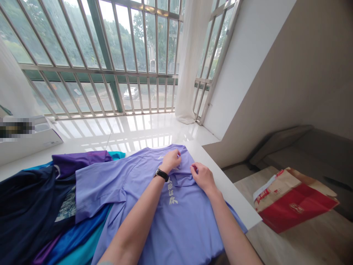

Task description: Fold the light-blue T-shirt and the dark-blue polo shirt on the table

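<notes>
A lavender T-shirt (132, 184) with pale printed characters lies spread on a white table (234, 198). My left hand (171, 160), with a black watch on its wrist, pinches the shirt's fabric near the far edge. My right hand (202, 176) is closed on a fold of the same shirt just to the right. Both forearms reach over the shirt from the near edge.
A pile of other garments lies at the left: dark navy (24, 209), purple (79, 160) and blue-teal (79, 235). A white box (30, 141) sits at the far left. A red and tan paper bag (292, 200) rests on a lower wooden surface at the right. Barred windows stand beyond.
</notes>
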A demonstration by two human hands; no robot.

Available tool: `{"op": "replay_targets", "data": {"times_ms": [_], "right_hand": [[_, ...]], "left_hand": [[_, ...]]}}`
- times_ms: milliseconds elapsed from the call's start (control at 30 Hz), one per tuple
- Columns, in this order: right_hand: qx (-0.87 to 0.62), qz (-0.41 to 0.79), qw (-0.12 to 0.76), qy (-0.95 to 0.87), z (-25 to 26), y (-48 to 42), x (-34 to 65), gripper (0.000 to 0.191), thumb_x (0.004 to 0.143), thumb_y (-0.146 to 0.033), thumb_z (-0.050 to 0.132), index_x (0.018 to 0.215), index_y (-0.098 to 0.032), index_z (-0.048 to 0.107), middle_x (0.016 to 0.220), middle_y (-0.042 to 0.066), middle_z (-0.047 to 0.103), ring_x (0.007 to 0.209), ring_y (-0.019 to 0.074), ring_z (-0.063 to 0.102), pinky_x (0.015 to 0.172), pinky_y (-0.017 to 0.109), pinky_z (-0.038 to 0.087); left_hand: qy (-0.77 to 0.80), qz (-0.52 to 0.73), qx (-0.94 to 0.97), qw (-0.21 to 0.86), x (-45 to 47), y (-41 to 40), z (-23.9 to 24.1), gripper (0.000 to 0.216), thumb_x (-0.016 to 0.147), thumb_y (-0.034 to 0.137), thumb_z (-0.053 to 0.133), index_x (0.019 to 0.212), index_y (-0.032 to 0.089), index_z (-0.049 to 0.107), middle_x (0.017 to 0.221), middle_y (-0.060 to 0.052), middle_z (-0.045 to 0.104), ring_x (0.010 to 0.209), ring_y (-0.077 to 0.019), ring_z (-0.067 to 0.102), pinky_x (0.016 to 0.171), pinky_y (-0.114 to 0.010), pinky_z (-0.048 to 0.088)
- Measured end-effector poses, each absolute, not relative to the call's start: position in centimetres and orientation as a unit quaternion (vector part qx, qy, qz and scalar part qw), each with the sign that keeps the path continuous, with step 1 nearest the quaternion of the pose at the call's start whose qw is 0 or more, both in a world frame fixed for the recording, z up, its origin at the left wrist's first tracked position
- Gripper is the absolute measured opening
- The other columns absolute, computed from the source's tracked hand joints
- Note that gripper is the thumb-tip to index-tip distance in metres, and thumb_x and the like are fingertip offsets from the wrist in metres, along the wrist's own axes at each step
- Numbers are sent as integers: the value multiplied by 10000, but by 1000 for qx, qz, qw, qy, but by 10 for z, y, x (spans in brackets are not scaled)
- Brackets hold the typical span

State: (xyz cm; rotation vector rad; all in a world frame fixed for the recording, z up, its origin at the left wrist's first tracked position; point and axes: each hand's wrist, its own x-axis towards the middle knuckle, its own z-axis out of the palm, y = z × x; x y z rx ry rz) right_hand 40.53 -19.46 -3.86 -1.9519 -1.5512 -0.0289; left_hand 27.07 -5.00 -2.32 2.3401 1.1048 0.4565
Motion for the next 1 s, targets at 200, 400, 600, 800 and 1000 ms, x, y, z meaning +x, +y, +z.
{"op": "replay_targets", "data": {"times_ms": [200, 400, 600, 800, 1000], "right_hand": [[-645, -3, 396, -654, -28, -198, 388, 196, 945, -280, 470, 903, -222, 652, 790, 29, 677, 650, 155, 593, 665, 265, 451], [-571, 68, 338, -745, -24, -205, 364, 146, 898, -267, 569, 1007, -224, 656, 897, 33, 671, 710, 151, 604, 689, 262, 483], [-548, 89, 302, -775, -23, -208, 359, 127, 862, -301, 644, 941, -229, 712, 811, 6, 639, 664, 128, 599, 655, 239, 460], [-554, 53, 245, -794, -27, -208, 357, 135, 880, -337, 645, 861, -242, 738, 752, -5, 680, 625, 125, 593, 598, 245, 381], [-563, 9, 254, -786, -31, -207, 359, 292, 907, -341, 602, 659, -195, 647, 635, -7, 650, 540, 103, 538, 545, 252, 302]], "left_hand": [[360, 232, 857, 287, 281, -50, -24, 370, 920, 82, 389, 1217, 200, 576, 1242, -50, 668, 1144, -139, 614, 975, -238, 466], [364, 135, 865, 317, 252, -32, -14, 418, 875, 306, 599, 1262, 155, 552, 1094, -86, 703, 922, -195, 688, 791, -269, 539], [366, 23, 881, 298, 229, -18, -10, 366, 730, 280, 668, 1083, 183, 660, 840, -12, 710, 711, -174, 653, 633, -240, 481], [359, -6, 893, 272, 229, -20, -4, 111, 727, 193, 568, 767, 166, 668, 701, -6, 672, 665, -161, 610, 585, -231, 418], [378, 54, 889, 255, 238, -26, 1, 242, 846, 228, 462, 960, 159, 663, 895, -44, 721, 803, -182, 652, 674, -245, 464]]}}
